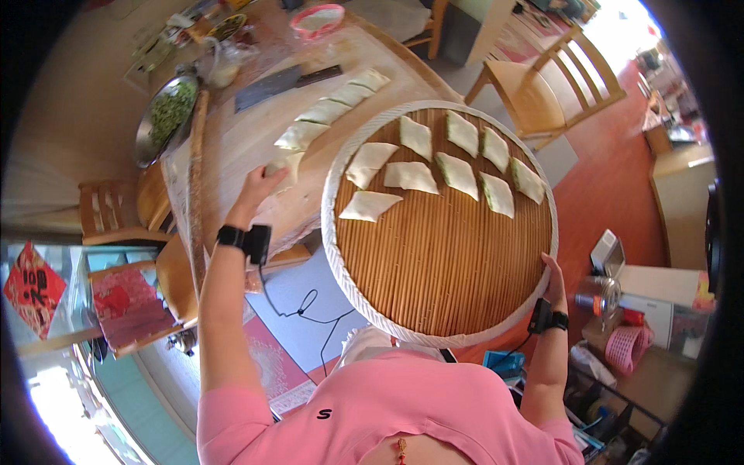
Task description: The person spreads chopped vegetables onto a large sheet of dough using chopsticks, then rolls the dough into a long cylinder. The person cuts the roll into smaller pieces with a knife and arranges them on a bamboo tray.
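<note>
My right hand [556,283] grips the right side of a round tray of thin reed-like stalks [442,273] with a white braided rim. The tray is held in front of me, overlapping the table's near corner in view. Several filled, slanted dough pieces [411,177] lie apart on its far half, green filling showing at some cut edges. At the near end of a row of cut filled dough [331,110] on the floured table, my left hand [258,189] has its fingers around a blurred dough piece [293,165]. The fingertips are partly hidden.
Beyond the row lies a cleaver [270,87] on the floured wooden table [232,139]. A metal bowl of chopped green filling [168,113] stands at the left edge, a red-rimmed bowl [317,22] at the back. A wooden chair [523,93] stands right; a cable [322,319] hangs from my left wrist.
</note>
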`<state>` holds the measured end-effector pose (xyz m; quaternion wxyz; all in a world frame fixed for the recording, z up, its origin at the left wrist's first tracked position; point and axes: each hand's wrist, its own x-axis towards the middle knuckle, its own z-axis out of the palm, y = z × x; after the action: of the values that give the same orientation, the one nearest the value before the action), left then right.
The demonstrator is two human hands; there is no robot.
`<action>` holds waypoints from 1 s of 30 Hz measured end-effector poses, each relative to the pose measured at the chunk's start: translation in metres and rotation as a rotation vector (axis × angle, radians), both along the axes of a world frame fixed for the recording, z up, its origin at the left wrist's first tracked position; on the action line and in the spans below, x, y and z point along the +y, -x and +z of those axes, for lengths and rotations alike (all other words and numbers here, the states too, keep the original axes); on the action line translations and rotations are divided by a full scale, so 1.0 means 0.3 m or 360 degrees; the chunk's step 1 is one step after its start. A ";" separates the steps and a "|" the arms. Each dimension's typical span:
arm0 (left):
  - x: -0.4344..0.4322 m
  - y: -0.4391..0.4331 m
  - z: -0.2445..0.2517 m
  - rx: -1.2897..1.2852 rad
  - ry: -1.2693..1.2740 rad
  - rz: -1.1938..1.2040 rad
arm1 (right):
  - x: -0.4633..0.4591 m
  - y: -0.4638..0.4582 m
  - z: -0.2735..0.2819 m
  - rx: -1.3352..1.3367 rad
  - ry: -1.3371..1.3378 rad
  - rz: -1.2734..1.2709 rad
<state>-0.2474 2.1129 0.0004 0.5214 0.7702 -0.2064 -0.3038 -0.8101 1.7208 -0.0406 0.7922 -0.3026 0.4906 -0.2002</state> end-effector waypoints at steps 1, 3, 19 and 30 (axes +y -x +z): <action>0.003 0.043 0.046 0.0070 0.0018 0.0025 | -0.001 -0.003 0.000 -0.0165 -0.0030 0.0156; 0.002 0.144 0.129 0.0122 -0.0001 -0.0040 | -0.005 -0.011 0.007 0.0038 0.0018 0.0150; -0.519 0.714 0.006 -0.0769 -0.0219 -0.0603 | 0.029 -0.031 0.047 0.0050 0.0065 0.0116; -0.352 0.159 -0.024 -0.1396 0.0263 0.0014 | -0.030 0.023 -0.038 0.0245 0.0103 0.0190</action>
<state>-0.2950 2.0073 -0.0067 0.4455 0.7829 -0.4284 0.0712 -0.8168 1.7119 -0.0519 0.7525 -0.3712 0.5245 -0.1444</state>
